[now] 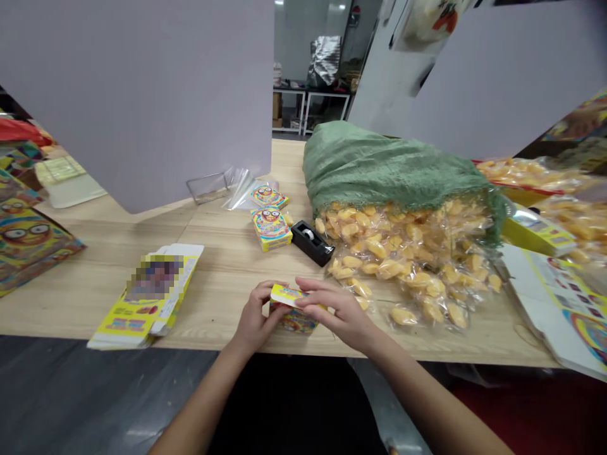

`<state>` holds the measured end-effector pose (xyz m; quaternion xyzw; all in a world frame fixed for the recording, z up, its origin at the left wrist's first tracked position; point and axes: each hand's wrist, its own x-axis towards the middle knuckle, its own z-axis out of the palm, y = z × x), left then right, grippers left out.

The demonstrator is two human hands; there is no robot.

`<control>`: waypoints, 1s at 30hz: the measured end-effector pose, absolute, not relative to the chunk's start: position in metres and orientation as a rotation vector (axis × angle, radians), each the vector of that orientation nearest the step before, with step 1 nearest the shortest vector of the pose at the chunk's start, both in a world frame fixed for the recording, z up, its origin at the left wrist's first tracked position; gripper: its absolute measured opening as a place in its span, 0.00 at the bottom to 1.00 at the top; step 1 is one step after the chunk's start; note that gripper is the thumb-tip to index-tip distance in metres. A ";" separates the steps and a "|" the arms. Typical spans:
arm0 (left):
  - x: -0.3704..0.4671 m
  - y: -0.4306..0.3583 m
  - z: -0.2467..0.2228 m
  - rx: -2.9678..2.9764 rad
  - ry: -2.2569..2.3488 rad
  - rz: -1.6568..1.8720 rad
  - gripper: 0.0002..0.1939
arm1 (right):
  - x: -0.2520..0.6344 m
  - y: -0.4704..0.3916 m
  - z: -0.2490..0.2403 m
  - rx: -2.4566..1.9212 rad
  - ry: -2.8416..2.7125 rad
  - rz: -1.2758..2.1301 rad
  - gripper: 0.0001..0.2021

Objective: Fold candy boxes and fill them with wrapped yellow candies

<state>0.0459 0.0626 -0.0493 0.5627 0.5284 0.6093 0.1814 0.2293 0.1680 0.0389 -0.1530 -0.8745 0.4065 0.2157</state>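
Observation:
A small yellow printed carton (294,321) stands at the table's front edge between my hands. My left hand (256,316) grips its left side, thumb across the front face. Over its top, my right hand (339,309) lies with fingers stretched out, the fingertips touching the yellow top flap. Beyond my hands are a black tape dispenser (313,243) and two finished-looking cartons, the nearer carton (271,229) and the farther carton (268,195). To the right lie many wrapped yellow pieces (403,253), each in clear film, spilling from a green woven sack (379,164).
A stack of flat cartons (128,309) lies at the left front. Bigger printed boxes (38,240) stand at the far left. Clear plastic film (239,189) and a wire stand (206,189) are at the back by a grey panel (190,95). A large flattened box (559,303) lies at the right.

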 end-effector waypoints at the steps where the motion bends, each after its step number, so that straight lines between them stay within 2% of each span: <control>1: 0.047 0.062 -0.050 1.553 1.484 1.750 0.18 | 0.225 0.166 0.040 -0.493 -2.415 1.130 0.10; 2: 0.048 0.062 -0.051 1.519 1.477 1.782 0.20 | 0.222 0.165 0.042 -0.551 -2.422 1.126 0.12; 5: 0.046 0.059 -0.053 1.511 1.526 1.782 0.25 | 0.214 0.164 0.046 -0.634 -2.526 1.058 0.27; 6: 0.044 0.058 -0.052 1.556 1.557 1.737 0.26 | 0.213 0.165 0.047 -0.613 -2.571 1.014 0.27; 10: 0.031 0.054 -0.032 1.771 1.583 1.432 0.21 | 0.211 0.167 0.050 -0.455 -2.654 0.845 0.16; 16: 0.025 0.058 0.021 1.745 1.580 1.138 0.10 | 0.210 0.164 0.043 -0.418 -2.605 0.644 0.14; 19: 0.026 0.064 0.034 1.824 1.674 0.955 0.10 | 0.210 0.166 0.038 -0.414 -2.609 0.564 0.15; 25: 0.029 0.067 0.032 1.878 1.752 0.915 0.12 | 0.211 0.171 0.032 -0.361 -2.576 0.506 0.15; 30: 0.038 0.066 0.021 1.869 1.834 1.068 0.10 | 0.209 0.170 0.031 -0.375 -2.535 0.578 0.15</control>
